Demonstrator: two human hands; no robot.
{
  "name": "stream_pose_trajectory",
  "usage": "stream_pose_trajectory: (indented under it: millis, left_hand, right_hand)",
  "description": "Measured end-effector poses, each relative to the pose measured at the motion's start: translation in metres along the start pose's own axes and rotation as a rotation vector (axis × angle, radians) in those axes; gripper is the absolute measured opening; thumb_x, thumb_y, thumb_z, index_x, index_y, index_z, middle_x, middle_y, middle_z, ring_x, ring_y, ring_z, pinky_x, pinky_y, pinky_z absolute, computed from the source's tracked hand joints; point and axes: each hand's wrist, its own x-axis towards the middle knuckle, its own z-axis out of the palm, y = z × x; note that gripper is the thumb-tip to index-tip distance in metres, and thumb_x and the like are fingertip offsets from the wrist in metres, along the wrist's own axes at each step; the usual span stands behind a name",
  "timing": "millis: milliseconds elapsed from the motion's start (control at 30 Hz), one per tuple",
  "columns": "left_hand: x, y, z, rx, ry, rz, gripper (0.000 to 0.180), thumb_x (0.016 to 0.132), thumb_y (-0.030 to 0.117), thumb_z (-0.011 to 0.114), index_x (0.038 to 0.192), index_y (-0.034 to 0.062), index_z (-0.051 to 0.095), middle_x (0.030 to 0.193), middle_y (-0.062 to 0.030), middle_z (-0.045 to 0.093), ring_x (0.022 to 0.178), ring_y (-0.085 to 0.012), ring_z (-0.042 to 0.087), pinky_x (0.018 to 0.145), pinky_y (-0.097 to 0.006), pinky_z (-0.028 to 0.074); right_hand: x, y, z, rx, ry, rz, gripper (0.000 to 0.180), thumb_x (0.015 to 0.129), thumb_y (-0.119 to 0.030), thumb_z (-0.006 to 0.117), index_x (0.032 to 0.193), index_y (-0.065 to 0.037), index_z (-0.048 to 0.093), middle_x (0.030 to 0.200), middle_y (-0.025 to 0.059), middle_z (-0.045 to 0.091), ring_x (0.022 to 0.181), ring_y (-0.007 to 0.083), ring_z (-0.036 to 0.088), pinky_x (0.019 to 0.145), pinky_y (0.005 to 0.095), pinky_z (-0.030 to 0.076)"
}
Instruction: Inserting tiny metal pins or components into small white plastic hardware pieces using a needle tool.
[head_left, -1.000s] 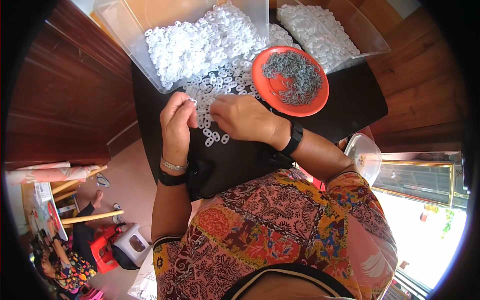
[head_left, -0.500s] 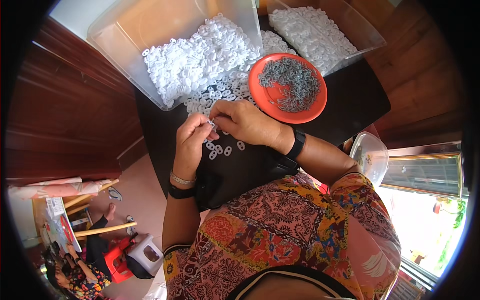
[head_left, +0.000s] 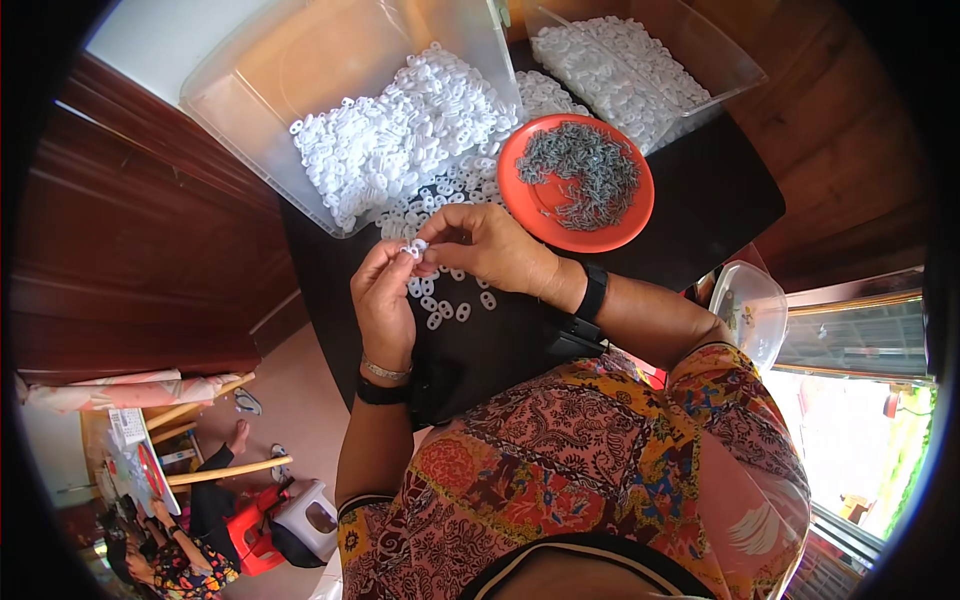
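Above the dark table, my left hand [head_left: 385,305] pinches a small white two-holed plastic piece [head_left: 413,248] between thumb and fingers. My right hand [head_left: 505,255] meets it there, thumb and forefinger closed on the same spot; a second white piece seems to be there, but the fingers partly hide it. Loose white oval pieces [head_left: 441,311] lie on the table just below both hands. Beyond them spreads a large heap of the same pieces [head_left: 400,130]. An orange-red plate [head_left: 521,205] holding small grey metal parts [head_left: 595,170] sits beyond my right wrist.
A clear plastic bin [head_left: 255,160] lies tipped at the far left, its heap spilling onto the table [head_left: 700,205]. Another clear bin [head_left: 735,85] of white pieces stands far right. An empty-looking tub [head_left: 752,318] is by my right elbow. Another person [head_left: 185,565] sits lower left near stools [head_left: 310,522].
My hands stay together at the pinch; the right fingers have shifted slightly, and more of the white pieces shows between the fingertips. The whole view has tilted a little.
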Motion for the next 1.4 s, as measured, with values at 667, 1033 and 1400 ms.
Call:
stream_pose_trajectory:
  millis: [667,1033,1400]
  left_hand:
    - [-0.004,0.007,0.001,0.174,-0.01,0.009,0.018,0.09,0.012,0.051,0.084,-0.0029,0.059,0.076,-0.009,0.063,0.068,-0.0135,0.058,0.067,-0.026,0.045]
    - [-0.007,0.01,0.004,0.235,-0.008,0.014,0.016,0.09,0.013,0.049,0.079,0.0013,0.052,0.064,-0.0014,0.05,0.058,-0.0103,0.049,0.056,-0.023,0.04]
    - [-0.007,0.014,0.004,0.35,-0.068,-0.042,0.016,0.087,0.011,0.05,0.073,0.0018,0.052,0.061,0.0009,0.047,0.054,-0.0049,0.043,0.05,-0.021,0.037]
  right_hand:
    - [0.007,-0.002,-0.017,0.27,-0.024,0.162,0.017,0.088,-0.007,0.063,0.103,0.001,0.061,0.091,0.0025,0.064,0.081,0.0094,0.06,0.071,0.0226,0.049]
    - [0.006,-0.006,-0.02,0.472,-0.059,0.282,0.019,0.089,-0.01,0.064,0.106,-0.002,0.061,0.086,0.0001,0.061,0.076,0.0076,0.058,0.068,0.0211,0.049]
    - [0.005,-0.013,-0.017,0.269,-0.046,0.133,0.015,0.089,-0.01,0.064,0.101,-0.002,0.064,0.085,-0.0007,0.062,0.073,0.0052,0.055,0.065,0.02,0.047]
